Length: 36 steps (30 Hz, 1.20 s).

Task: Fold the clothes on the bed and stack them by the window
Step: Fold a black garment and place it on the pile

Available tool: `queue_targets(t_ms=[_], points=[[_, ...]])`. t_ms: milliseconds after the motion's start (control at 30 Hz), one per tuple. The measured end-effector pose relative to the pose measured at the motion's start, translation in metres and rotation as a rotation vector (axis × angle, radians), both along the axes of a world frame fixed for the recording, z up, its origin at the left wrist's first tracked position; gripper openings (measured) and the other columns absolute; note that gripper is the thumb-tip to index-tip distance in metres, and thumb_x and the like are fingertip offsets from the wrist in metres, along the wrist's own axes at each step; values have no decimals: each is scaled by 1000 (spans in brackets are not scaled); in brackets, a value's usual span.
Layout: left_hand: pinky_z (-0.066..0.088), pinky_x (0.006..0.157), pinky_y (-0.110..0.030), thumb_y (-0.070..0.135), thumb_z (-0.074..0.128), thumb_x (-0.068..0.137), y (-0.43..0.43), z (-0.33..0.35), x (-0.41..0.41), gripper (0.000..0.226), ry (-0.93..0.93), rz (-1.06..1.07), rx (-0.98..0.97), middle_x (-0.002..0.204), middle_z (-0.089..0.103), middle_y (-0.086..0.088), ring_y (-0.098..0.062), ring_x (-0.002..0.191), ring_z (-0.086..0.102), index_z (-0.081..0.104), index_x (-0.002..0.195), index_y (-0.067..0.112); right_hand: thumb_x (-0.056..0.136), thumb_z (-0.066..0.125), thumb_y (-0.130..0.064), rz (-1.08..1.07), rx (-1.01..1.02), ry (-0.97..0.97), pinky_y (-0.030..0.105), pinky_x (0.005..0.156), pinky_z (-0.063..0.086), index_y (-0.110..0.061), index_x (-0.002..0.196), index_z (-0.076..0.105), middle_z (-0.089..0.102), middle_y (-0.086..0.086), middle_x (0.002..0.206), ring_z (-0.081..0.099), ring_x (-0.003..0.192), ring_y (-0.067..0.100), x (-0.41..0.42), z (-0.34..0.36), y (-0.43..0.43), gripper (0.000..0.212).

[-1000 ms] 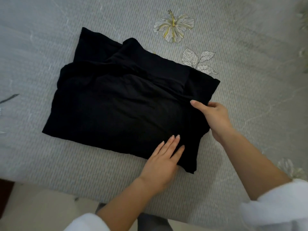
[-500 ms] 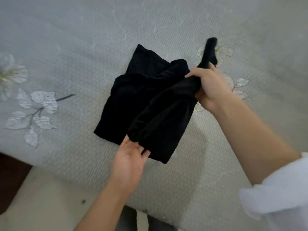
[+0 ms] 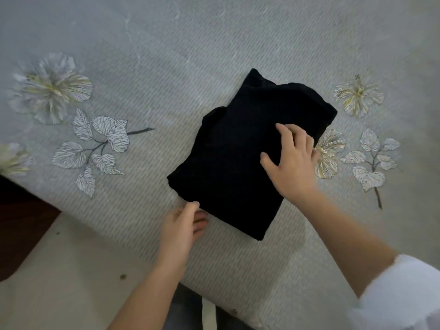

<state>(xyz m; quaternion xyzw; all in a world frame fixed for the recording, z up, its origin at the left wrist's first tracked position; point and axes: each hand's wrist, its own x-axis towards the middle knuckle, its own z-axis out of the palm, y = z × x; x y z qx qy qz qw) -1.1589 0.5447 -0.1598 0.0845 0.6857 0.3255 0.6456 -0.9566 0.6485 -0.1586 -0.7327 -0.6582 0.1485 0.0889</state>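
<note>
Folded over now, the black garment [image 3: 228, 167] lies flat on the bed [image 3: 166, 67] under the spread fingers of your right hand [image 3: 294, 166], with the relaxed fingers of your left hand [image 3: 179, 228] touching its near corner.

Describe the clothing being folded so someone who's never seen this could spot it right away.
Look at the grey bedspread printed with pale flowers and leaves. Near its front edge lies a folded black garment, the right hand pressing on it. It is the only dark, plain thing on that light patterned cloth.
</note>
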Motion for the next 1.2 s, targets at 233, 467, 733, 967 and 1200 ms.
queue_targets(t_ms=[233,467,733,967,1200], points=[[51,91,-30,31,62,90,11,6,32,17,-65,-83,7,107,70,8,-10,100,65,62,107,29,83,70,-27,-855,-119,679,30,84,39,-9,122,47,50,4,111,49,86,6,17,-11,-9,49],[42,63,-9,32,47,98,15,9,6,6,280,63,191,95,59,15,16,73,57,52,95,33,90,59,-18,-631,-861,603,25,44,51,5,87,62,68,17,62,64,48,23,29,17,-25,24],[35,100,-36,27,49,92,13,0,-52,46,882,-205,285,129,48,-13,-29,122,43,40,132,5,91,55,-24,-70,-287,344,24,66,46,-18,81,61,66,-5,75,58,69,6,-22,34,-63,13],[0,118,-50,44,24,101,27,-30,-26,57,1139,-800,343,160,-5,-8,-23,147,-12,13,153,23,99,19,-51,322,-240,-235,47,117,-10,-35,152,5,3,-2,162,-7,148,21,-36,-20,-21,57],[3,117,-51,48,21,100,23,-46,-33,59,1112,-829,362,160,-8,-9,-22,145,-18,8,153,26,97,28,-54,77,-216,-102,56,114,1,-45,148,16,3,-6,161,-2,147,17,-8,-36,-9,53]])
